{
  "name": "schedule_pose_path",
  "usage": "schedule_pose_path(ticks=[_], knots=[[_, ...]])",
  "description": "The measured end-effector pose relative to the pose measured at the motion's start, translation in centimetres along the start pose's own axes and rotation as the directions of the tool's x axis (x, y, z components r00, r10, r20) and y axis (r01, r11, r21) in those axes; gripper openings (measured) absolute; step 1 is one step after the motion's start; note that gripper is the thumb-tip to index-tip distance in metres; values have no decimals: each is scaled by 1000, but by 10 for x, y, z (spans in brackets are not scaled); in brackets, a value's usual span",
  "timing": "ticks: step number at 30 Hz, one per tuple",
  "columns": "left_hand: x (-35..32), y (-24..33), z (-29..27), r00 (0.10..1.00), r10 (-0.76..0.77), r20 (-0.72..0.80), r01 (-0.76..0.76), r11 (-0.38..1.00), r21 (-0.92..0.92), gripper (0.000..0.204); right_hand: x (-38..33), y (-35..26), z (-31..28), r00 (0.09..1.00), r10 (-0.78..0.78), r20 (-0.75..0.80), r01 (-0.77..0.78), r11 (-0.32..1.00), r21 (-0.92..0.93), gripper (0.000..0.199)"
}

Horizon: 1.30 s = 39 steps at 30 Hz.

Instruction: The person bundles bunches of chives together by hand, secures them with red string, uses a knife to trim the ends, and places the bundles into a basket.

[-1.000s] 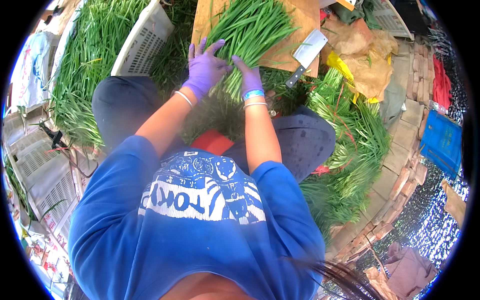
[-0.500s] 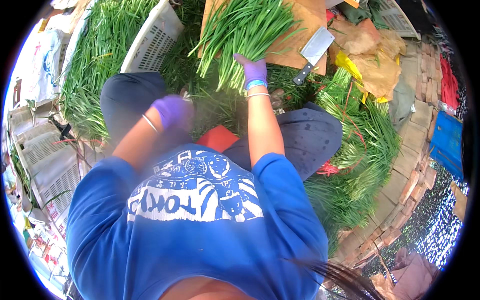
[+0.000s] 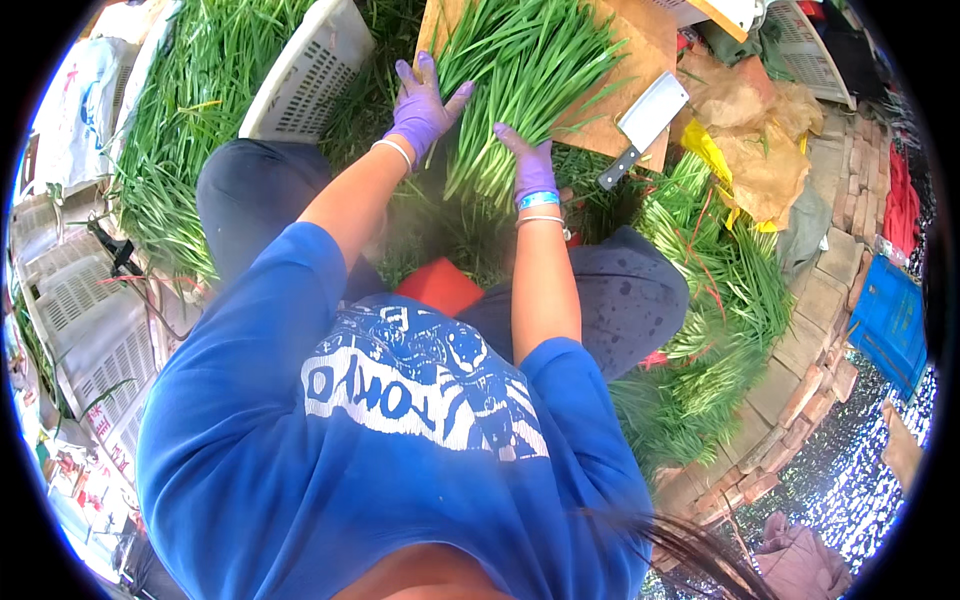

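Observation:
A thick bunch of long green chives (image 3: 525, 70) lies on a wooden cutting board (image 3: 625, 95) in front of me. My left hand (image 3: 422, 100), in a purple glove, rests with spread fingers against the left side of the bunch. Also gloved, my right hand (image 3: 530, 165) presses on the bunch's near end, fingers curled around the stems. A cleaver (image 3: 645, 125) with a dark handle lies on the board just right of the bunch, touched by neither hand.
A white plastic crate (image 3: 305, 75) leans at the upper left beside a pile of chives (image 3: 185, 130). More chives (image 3: 715, 310) lie heaped at right by brown paper (image 3: 755, 140), a brick edge (image 3: 800, 370) and a blue crate (image 3: 890, 320). A red stool (image 3: 440, 287) shows between my knees.
My left hand dropped back toward my knee half a second ago and has now returned to the left side of the bunch. The right hand stayed on the stems.

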<state>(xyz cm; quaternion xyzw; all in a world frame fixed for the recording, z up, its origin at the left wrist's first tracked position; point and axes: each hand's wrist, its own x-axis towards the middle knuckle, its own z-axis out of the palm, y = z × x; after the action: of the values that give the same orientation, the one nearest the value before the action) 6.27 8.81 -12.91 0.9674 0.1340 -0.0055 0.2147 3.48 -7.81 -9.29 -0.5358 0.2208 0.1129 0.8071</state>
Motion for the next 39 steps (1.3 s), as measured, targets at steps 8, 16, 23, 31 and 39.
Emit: schedule_pose_path(ticks=[8, 16, 23, 31, 39], knots=[[-51, 15, 17, 974, 214, -77, -227, 889, -398, 71, 7, 33, -11, 999, -46, 15, 45, 999, 28, 96], [-61, 44, -40, 874, -85, 479, 449, 521, -726, 113, -7, 22, -4, 977, 62, 203, -114, 960, 255, 58], [14, 67, -115, 848, 328, 417, 397, 130, -909, 51, -5, -96, 39, 923, -175, 343, 120, 977, 175, 57], [29, 83, -149, 845, 456, 279, 340, -55, -939, 42, 1, -140, 38, 860, -169, 481, 85, 978, 192, 49], [50, 78, -141, 812, 571, 116, 4, 194, -981, 40, 11, -163, 38, 735, -240, 634, 342, 939, -42, 52]])
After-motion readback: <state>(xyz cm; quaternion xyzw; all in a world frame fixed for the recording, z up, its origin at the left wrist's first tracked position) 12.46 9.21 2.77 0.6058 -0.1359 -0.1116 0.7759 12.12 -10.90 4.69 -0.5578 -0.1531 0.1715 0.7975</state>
